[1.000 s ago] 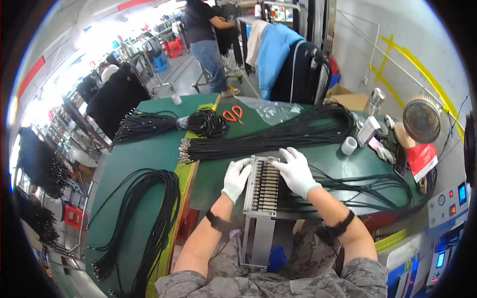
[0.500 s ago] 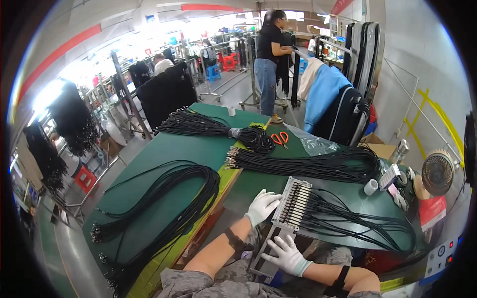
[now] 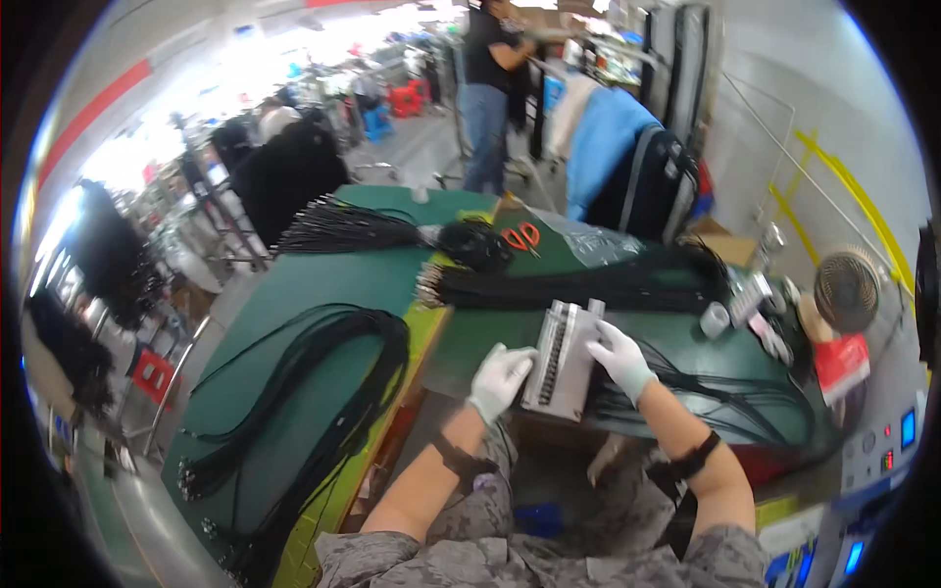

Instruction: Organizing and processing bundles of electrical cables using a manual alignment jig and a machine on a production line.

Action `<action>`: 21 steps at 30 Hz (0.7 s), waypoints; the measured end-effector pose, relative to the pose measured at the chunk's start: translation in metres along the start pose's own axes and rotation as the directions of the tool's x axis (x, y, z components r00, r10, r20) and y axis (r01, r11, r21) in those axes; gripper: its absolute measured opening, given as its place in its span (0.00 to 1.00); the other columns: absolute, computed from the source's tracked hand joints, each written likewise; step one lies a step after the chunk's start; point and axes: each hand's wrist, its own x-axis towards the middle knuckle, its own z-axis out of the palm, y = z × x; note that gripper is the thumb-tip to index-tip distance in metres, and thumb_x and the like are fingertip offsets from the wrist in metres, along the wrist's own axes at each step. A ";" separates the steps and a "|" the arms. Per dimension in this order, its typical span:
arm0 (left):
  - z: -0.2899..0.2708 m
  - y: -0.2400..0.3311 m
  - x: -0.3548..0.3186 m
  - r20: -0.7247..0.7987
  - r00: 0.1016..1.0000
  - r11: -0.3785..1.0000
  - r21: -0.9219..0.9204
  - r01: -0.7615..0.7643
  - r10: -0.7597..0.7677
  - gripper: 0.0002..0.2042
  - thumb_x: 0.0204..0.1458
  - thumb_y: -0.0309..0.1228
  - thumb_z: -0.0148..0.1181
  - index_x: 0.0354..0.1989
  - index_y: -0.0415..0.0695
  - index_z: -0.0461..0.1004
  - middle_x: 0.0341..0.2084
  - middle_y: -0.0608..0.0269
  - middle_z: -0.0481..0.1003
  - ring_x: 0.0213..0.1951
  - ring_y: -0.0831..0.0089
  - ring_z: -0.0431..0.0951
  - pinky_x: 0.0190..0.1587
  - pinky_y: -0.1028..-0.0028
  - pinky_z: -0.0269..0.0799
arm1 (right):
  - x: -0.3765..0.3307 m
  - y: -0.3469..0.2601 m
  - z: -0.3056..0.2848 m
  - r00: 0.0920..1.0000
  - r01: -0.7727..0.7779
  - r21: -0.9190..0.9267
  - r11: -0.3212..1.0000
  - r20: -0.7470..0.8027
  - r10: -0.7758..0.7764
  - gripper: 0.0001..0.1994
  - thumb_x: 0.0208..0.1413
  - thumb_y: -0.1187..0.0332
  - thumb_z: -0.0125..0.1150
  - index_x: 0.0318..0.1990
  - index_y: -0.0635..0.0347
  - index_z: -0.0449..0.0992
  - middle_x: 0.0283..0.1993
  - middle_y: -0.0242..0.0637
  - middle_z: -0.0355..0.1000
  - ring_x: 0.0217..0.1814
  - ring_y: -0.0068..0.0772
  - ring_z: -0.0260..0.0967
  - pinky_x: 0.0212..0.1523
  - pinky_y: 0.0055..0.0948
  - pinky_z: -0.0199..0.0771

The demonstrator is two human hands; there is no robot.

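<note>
A slotted metal fixture (image 3: 551, 348) stands at the near edge of the green table, with a row of cord ends along it. A flat metal plate (image 3: 571, 370) lies over its right part. My left hand (image 3: 500, 382), white-gloved, has its fingers bent together against the fixture's left edge. My right hand (image 3: 623, 361), also gloved, grips the plate's upper right edge between thumb and fingers. Black cords (image 3: 725, 392) run out from beneath the plate to the right. Motion blur softens the fingertips.
Bundles of black cords (image 3: 343, 382) lie left, with more (image 3: 588, 279) behind the fixture. Red-handled scissors (image 3: 521, 238), plastic film (image 3: 598, 243), a white roll (image 3: 715, 319) and a small fan (image 3: 847, 289) are around. A person (image 3: 487, 88) stands beyond the table.
The metal plate, earlier extending toward me from the fixture, now lies over it. My right hand has moved up and away from me to the plate's right edge; the left hand's fingers have bent.
</note>
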 end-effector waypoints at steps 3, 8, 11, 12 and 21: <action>-0.015 -0.007 -0.002 0.009 0.998 0.997 -0.056 0.062 -0.061 0.14 0.60 0.33 0.48 0.45 0.38 0.75 0.43 0.55 0.77 0.47 0.66 0.76 0.64 0.62 0.51 | -0.008 -0.032 -0.001 0.998 -0.027 -0.045 0.999 0.047 0.029 0.20 0.57 0.68 0.56 0.56 0.68 0.68 0.53 0.42 0.71 0.56 0.30 0.67 0.56 0.29 0.67; 0.018 -0.026 0.013 0.077 0.995 0.990 -0.117 0.076 -0.068 0.13 0.60 0.30 0.48 0.49 0.37 0.73 0.47 0.54 0.75 0.49 0.69 0.74 0.60 0.69 0.60 | -0.085 -0.041 -0.065 0.976 -0.220 0.242 0.945 0.046 0.215 0.24 0.54 0.62 0.60 0.56 0.64 0.69 0.55 0.44 0.71 0.57 0.33 0.68 0.56 0.30 0.67; 0.001 0.008 0.017 0.095 0.963 0.925 -0.268 0.269 -0.253 0.12 0.60 0.25 0.46 0.45 0.32 0.74 0.45 0.54 0.73 0.48 0.65 0.72 0.55 0.73 0.64 | -0.146 -0.032 -0.095 0.950 -0.259 0.140 0.956 -0.141 0.278 0.23 0.54 0.63 0.60 0.56 0.64 0.70 0.54 0.43 0.72 0.54 0.33 0.70 0.55 0.29 0.68; -0.023 -0.006 0.014 0.137 0.987 0.989 -0.110 0.095 -0.080 0.14 0.62 0.28 0.43 0.47 0.32 0.73 0.47 0.54 0.73 0.51 0.65 0.71 0.56 0.70 0.63 | -0.175 -0.032 -0.111 0.914 -0.305 0.137 0.942 -0.235 0.330 0.23 0.54 0.63 0.60 0.56 0.64 0.70 0.54 0.43 0.72 0.54 0.33 0.70 0.55 0.29 0.68; -0.007 0.033 0.007 -0.059 0.996 0.982 -0.180 0.051 -0.063 0.15 0.60 0.32 0.48 0.44 0.32 0.73 0.44 0.47 0.74 0.46 0.60 0.75 0.53 0.67 0.67 | -0.609 -0.009 -0.234 -0.067 -0.823 0.247 0.512 -0.937 0.344 0.24 0.57 0.52 0.55 0.55 0.59 0.72 0.48 0.40 0.74 0.47 0.33 0.72 0.48 0.27 0.69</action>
